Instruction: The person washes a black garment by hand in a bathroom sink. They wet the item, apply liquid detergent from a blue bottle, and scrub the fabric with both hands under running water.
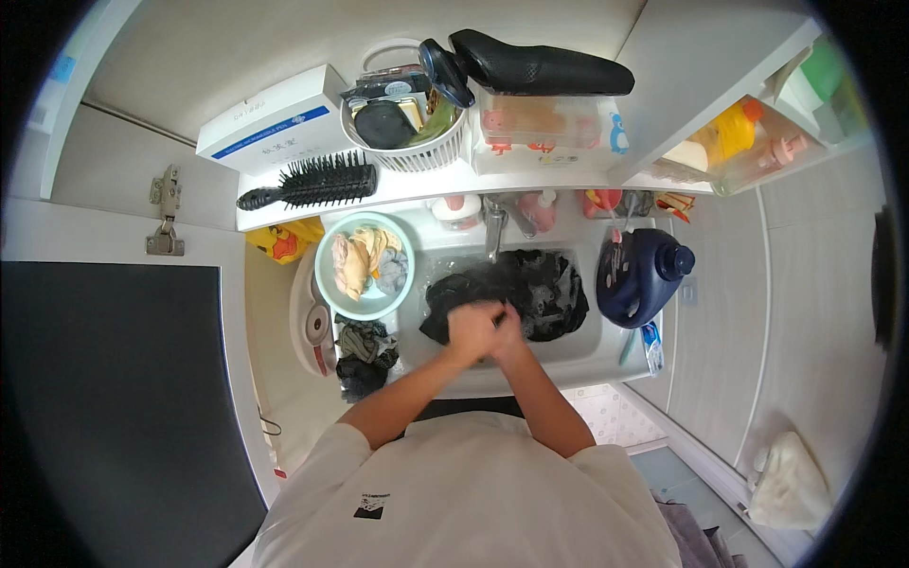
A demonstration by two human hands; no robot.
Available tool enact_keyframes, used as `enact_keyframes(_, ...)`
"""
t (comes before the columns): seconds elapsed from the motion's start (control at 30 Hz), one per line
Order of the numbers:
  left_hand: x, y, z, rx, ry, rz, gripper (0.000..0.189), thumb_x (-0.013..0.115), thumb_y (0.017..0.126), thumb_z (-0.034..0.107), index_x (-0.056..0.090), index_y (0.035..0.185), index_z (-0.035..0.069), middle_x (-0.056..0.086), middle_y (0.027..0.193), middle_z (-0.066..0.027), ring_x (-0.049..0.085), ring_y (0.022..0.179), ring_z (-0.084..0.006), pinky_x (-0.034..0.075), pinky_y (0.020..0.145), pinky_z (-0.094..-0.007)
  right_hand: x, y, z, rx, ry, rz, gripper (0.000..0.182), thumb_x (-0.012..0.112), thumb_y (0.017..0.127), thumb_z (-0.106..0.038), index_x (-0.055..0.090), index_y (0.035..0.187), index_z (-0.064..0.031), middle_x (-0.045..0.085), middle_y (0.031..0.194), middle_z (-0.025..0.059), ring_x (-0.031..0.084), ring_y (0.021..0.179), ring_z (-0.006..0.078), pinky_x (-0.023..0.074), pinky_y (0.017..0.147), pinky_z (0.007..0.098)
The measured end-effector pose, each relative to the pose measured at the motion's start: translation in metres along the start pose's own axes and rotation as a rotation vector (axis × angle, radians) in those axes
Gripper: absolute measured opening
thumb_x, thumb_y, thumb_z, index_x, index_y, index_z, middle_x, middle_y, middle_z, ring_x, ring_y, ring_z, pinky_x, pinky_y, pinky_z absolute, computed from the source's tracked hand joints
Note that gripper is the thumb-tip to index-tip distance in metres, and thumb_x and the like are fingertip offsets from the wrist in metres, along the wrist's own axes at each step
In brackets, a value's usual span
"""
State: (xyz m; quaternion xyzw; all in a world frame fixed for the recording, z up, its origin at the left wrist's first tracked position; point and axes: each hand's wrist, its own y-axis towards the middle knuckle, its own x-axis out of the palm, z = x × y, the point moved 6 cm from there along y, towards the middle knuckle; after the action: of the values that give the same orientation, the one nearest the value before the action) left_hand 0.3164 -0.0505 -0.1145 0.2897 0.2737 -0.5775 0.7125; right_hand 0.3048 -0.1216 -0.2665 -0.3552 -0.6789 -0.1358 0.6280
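My left hand (472, 330) and my right hand (508, 332) meet at the near side of a white washbasin (440, 383). Between their blurred fingers a bit of black cloth shows, gripped by both. The rest of this wet black cloth (547, 291) is bunched across the basin, with suds on its right part. Above it stands a chrome faucet (495, 231). To the left, a pale green plastic basin (323, 266) holds cream and grey cloth pieces (366, 259). Dark wet cloths (366, 358) lie on the counter below it.
A navy detergent jug (635, 277) and a toothpaste box (652, 348) are on the basin's right rim. Overhead, a shelf (419, 186) carries a hairbrush (330, 181), a white basket (419, 157) and an electric shaver (547, 67). An open cabinet door (121, 383) stands left.
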Motion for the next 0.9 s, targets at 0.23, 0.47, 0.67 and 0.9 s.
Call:
enact_keyframes(0.23, -0.006, 0.029, -0.045, -0.317, 0.106, 0.004, 0.033, 0.064, 0.091, 0.035, 0.069, 0.076, 0.007, 0.070, 0.076, -0.0171, 0.068, 0.070, -0.0425, 0.053, 0.059, -0.0508, 0.046, -0.005, 0.001, 0.139, -0.031, 0.532, 0.037, 0.054, 0.105, -0.039, 0.065, 0.125, -0.0093, 0.068, 0.123, 0.0058, 0.066, 0.113, 0.0221, 0.0526, 0.098, 0.0388)
enact_keyframes(0.47, 0.007, -0.017, 0.016, 0.145, -0.093, -0.112, 0.020, 0.072, 0.076, 0.033, 0.076, 0.082, 0.014, 0.073, 0.079, -0.0127, 0.070, 0.076, -0.0370, 0.056, 0.069, -0.0476, 0.030, -0.001, 0.006, -0.300, 0.383, -0.297, 0.046, 0.047, 0.106, -0.043, 0.064, 0.122, -0.0037, 0.067, 0.125, 0.0136, 0.065, 0.113, 0.0289, 0.0513, 0.102, 0.0458)
enact_keyframes(0.67, 0.000, 0.014, -0.041, -0.261, 0.076, -0.062, 0.023, 0.071, 0.078, 0.034, 0.076, 0.083, 0.012, 0.072, 0.078, -0.0165, 0.070, 0.075, -0.0404, 0.056, 0.068, -0.0490, 0.031, -0.008, 0.005, 0.133, -0.028, 0.485, 0.039, 0.051, 0.105, -0.040, 0.064, 0.123, -0.0087, 0.068, 0.123, 0.0098, 0.065, 0.115, 0.0275, 0.0518, 0.101, 0.0438)
enact_keyframes(0.9, 0.005, 0.000, -0.009, -0.083, -0.019, -0.055, 0.019, 0.074, 0.075, 0.030, 0.076, 0.082, 0.013, 0.072, 0.080, -0.0158, 0.071, 0.079, -0.0395, 0.056, 0.073, -0.0480, 0.038, -0.013, -0.010, 0.222, 0.077, 0.176, 0.041, 0.052, 0.104, -0.038, 0.063, 0.127, -0.0064, 0.067, 0.124, 0.0100, 0.064, 0.115, 0.0235, 0.0544, 0.097, 0.0430)
